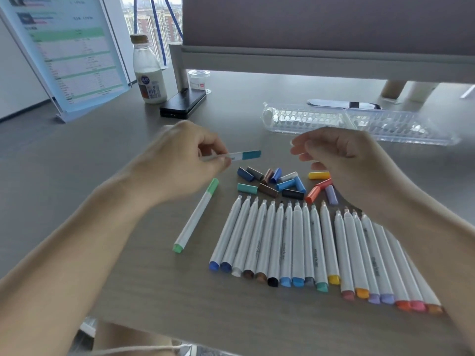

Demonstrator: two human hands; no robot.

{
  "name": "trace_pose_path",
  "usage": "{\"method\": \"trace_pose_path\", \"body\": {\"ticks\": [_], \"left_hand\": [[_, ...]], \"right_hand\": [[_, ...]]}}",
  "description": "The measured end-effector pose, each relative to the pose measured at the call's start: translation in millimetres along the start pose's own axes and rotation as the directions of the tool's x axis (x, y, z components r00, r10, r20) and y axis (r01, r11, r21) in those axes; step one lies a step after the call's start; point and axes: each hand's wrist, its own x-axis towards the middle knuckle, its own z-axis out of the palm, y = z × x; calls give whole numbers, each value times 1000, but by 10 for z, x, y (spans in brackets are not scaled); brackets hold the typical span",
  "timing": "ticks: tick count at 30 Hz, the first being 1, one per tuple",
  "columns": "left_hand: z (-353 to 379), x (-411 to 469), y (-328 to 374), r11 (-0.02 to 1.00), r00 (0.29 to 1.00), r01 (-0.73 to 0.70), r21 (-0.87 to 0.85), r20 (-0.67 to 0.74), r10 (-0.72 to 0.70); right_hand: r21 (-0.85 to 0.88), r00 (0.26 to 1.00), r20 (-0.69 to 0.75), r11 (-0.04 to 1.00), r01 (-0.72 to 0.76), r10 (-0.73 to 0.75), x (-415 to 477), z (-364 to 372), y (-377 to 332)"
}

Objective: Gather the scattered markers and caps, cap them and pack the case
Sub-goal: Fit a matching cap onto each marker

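While the print on the uncapped markers [295, 240] at five o'clock is too small to read, the left hand [180, 160] pinches a teal-capped marker [246, 155] over the bench [128, 278]. The right hand [347, 163] hovers loosely curled and empty above the loose caps [272, 182]. The clear case [359, 122] lies at two o'clock.

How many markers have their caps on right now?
2. A green-capped marker lies alone left of the uncapped row; a teal-capped marker is pinched in the left hand. The right arm may hide others.

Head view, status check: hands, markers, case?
Left hand pinches teal-capped marker; right hand open, empty. Uncapped markers in row, loose caps beside. Clear case behind, looks empty; no obstruction seen.
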Motion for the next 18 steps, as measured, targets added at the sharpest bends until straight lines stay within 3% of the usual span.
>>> {"method": "trace_pose_path", "body": {"ticks": [9,13,18], "left_hand": [[-114,-171,197,929,970,172,327,109,-217],[-102,-199,374,847,944,155,508,178,-279],[-59,-227,438,833,928,131,537,230,-294]], "right_hand": [[-224,997,58,974,-41,56,-61,-45,-31],[-318,986,134,947,-51,98,-84,-45,-37],[-286,985,134,956,-67,109,-79,-62,-32]]}}
